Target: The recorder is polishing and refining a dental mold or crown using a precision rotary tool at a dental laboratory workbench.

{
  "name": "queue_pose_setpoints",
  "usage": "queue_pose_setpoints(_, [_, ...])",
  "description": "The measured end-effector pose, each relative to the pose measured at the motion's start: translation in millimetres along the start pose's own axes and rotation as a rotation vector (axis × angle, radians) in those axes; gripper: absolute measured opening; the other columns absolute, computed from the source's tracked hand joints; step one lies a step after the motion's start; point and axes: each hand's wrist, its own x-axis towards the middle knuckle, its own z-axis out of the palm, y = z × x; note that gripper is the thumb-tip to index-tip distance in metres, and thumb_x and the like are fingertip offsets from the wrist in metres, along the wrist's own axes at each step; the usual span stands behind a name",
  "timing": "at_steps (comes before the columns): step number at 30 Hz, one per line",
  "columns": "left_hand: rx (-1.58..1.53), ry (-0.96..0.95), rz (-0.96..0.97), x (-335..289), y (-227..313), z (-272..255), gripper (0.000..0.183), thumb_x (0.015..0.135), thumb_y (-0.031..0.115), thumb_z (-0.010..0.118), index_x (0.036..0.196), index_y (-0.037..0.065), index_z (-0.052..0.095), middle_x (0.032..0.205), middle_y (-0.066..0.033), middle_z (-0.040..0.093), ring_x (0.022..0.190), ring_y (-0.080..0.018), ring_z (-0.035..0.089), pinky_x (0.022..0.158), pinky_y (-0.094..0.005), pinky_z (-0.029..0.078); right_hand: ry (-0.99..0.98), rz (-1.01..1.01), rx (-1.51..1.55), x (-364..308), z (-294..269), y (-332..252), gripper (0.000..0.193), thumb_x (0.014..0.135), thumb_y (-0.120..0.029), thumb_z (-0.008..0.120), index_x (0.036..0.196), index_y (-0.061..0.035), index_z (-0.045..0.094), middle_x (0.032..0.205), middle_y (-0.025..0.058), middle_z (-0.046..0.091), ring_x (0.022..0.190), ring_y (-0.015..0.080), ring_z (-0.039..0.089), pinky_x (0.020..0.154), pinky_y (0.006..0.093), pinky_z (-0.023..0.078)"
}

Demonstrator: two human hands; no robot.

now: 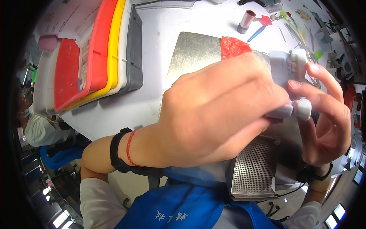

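Here, we see both bare hands raised over the right side of the white table, with a grey dental model between them; it stands on edge, its row of teeth turned toward the right hand, and a smooth block lies on the side away from it; the grip of the left hand is closed, thumb and fingers pinching the model low down on its left; the right hand's grip is curved around the other side, one fingertip laid across the model, another at its upper right edge and the thumb beneath the lower end.

Under the hands we find a metal plate flat on the table, with a red sheet on it, partly hidden by the left hand; just beyond lie a blue-handled tool and an upright metal cylinder with a red rim; to the left we have nested bins, a red bin innermost with papers in it, then yellow, white and dark grey ones; nearer our body, a perforated metal panel sits in front of the blue apron; a black wristband and a red cord circle the left wrist; at the far left another person sits in a pale top.
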Motion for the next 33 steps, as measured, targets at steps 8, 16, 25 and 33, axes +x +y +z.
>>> queue_pose_setpoints(8, [0.276, -0.045, 0.236, -3, 16, -7, 0.034, 0.068, 0.001, 0.080, 0.101, -0.004, 0.071, 0.094, -0.0157, 0.067, 0.072, -0.0240, 0.067, 0.061, -0.0312, 0.056, 0.040, 0.005, -0.485, -9, 1, -19, 0.037, 0.097, -0.012, 0.065, 0.132, -0.0109, 0.053, 0.114, 0.0205, 0.074, 0.134, 0.0439, 0.052, 0.114, 0.0726, 0.030])
queue_pose_setpoints(16, [0.316, 0.095, 0.205, 0, 24, 10, 0.031, 0.068, 0.005, 0.080, 0.097, -0.003, 0.072, 0.095, -0.0147, 0.067, 0.071, -0.0245, 0.066, 0.058, -0.0312, 0.056, 0.036, 0.050, -0.481, -20, 2, -30, 0.037, 0.102, -0.029, 0.064, 0.130, -0.0112, 0.048, 0.120, 0.0223, 0.072, 0.140, 0.0446, 0.046, 0.116, 0.0684, 0.031])
queue_pose_setpoints(25, [0.334, 0.041, 0.239, -3, 22, 2, 0.030, 0.068, 0.004, 0.080, 0.096, -0.002, 0.072, 0.096, -0.0136, 0.067, 0.072, -0.0245, 0.066, 0.059, -0.0306, 0.057, 0.098, 0.084, -0.480, -24, 9, -25, 0.042, 0.100, -0.028, 0.067, 0.132, -0.0107, 0.047, 0.121, 0.0242, 0.071, 0.140, 0.0461, 0.045, 0.118, 0.0629, 0.032])
queue_pose_setpoints(33, [0.343, -0.033, 0.306, -3, 23, -5, 0.030, 0.068, 0.004, 0.080, 0.096, -0.002, 0.072, 0.096, -0.0126, 0.067, 0.073, -0.0244, 0.066, 0.061, -0.0300, 0.058, 0.328, -0.205, -0.555, -31, 25, 3, 0.041, 0.102, -0.036, 0.060, 0.132, -0.0077, 0.058, 0.127, 0.0256, 0.067, 0.139, 0.0424, 0.049, 0.120, 0.0580, 0.033])
